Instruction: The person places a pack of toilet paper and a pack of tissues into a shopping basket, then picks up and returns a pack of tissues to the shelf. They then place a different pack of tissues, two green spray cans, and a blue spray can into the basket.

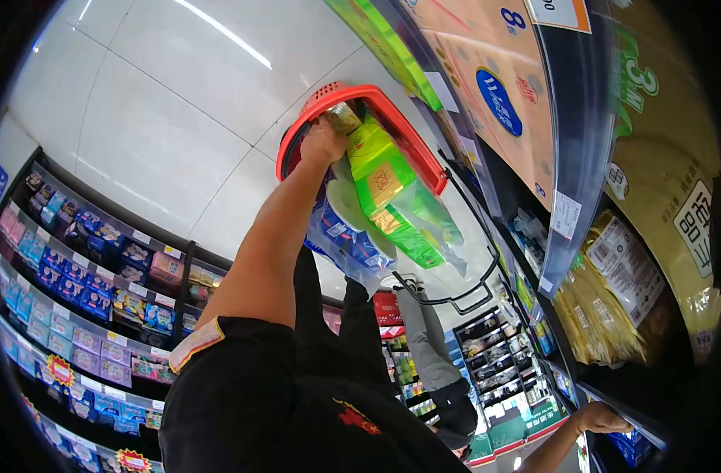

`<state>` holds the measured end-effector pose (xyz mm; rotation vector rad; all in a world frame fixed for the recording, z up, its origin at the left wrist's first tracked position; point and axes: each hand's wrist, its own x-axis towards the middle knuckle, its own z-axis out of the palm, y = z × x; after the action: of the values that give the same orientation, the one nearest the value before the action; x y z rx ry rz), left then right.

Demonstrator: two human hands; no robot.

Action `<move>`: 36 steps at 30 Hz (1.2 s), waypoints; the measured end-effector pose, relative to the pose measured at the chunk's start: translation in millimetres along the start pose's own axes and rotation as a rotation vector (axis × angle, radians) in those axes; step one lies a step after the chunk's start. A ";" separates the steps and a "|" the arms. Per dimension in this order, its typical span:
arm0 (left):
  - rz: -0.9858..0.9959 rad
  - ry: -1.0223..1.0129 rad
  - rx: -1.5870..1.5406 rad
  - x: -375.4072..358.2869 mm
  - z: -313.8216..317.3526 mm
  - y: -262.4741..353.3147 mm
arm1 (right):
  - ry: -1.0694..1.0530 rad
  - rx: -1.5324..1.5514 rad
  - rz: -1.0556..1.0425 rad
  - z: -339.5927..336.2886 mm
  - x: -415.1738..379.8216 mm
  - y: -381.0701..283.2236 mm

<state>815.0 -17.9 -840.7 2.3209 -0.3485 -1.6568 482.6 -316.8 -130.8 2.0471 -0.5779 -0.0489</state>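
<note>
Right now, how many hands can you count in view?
2: the left hand inside the red basket, and the right hand by the shelf, lower right. Hands of the background person may be hidden.

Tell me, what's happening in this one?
In a store, the person's left hand is down in a red basket, from which a green pack and a blue pack stick out. Its fingers are partly hidden, so its grip is unclear. The right hand is at the edge of a shelf.

A shop, shown by shelves (182, 292) of packaged goods (76, 272) with price tags (565, 214) on both sides of a tiled floor (163, 134), plus a red shopping basket (408, 132)
</note>
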 end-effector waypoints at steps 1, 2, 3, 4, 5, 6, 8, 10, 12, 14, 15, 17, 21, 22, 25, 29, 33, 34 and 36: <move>0.014 0.069 0.028 -4.5 1.6 1.8 | -0.002 -0.021 -0.021 -5.5 6.4 -7.6; 0.029 0.138 0.056 -11.6 4.7 4.5 | -0.004 -0.042 -0.042 -10.9 12.9 -15.3; 0.044 0.209 0.083 -14.6 6.8 6.6 | 0.011 -0.065 -0.075 -11.0 15.5 -17.5; 0.041 0.217 0.095 -14.1 8.3 6.6 | 0.027 -0.089 -0.108 -11.0 18.0 -19.6; 0.039 0.224 0.106 -13.4 10.1 5.8 | 0.060 -0.115 -0.155 -9.9 19.4 -19.2; 0.035 0.229 0.117 -13.9 11.6 5.5 | 0.084 -0.112 -0.180 -8.8 20.1 -17.5; 0.016 0.159 0.137 -10.3 8.6 4.8 | 0.127 -0.079 -0.207 -5.1 20.5 -12.8; 0.008 0.131 0.190 -13.9 -1.4 13.6 | 0.148 0.035 -0.110 -3.4 19.2 -17.1; 0.008 0.140 0.277 -21.1 -9.8 22.6 | 0.132 0.147 0.054 -3.8 14.4 -23.9; -0.008 0.112 0.243 -7.8 -0.8 15.1 | 0.081 0.144 0.152 -5.5 10.8 -22.3; -0.016 0.096 0.226 -3.0 1.7 10.7 | 0.091 0.092 0.132 -5.1 12.0 -26.4; 0.073 0.097 0.265 -2.0 -3.9 3.8 | 0.160 -0.038 0.038 -2.6 21.6 -48.5; 0.145 0.154 0.336 -8.9 -2.7 -4.7 | 0.168 -0.116 -0.080 -3.6 22.8 -38.1; 0.152 0.147 0.314 -12.4 -7.0 -4.2 | 0.170 -0.117 -0.096 -5.0 25.0 -39.9; 0.222 0.167 0.230 -26.4 -18.4 -3.9 | 0.178 -0.144 -0.018 -0.7 19.1 -40.3; 0.381 0.205 0.150 -57.1 -33.2 -0.3 | 0.201 0.082 0.256 5.0 16.0 -49.1; 0.480 0.278 0.093 -126.8 -72.5 20.9 | 0.273 0.438 0.362 -4.4 36.8 -77.8; 0.502 0.285 0.066 -147.1 -83.1 28.1 | 0.286 0.461 0.334 -9.0 45.6 -83.6; 0.493 0.269 0.037 -192.6 -105.2 45.1 | 0.248 0.557 0.357 -15.1 51.6 -88.2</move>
<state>851.7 14.6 -622.1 2.2057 -0.8165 -1.1000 565.8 -289.5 -185.6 2.3921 -0.8575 0.6318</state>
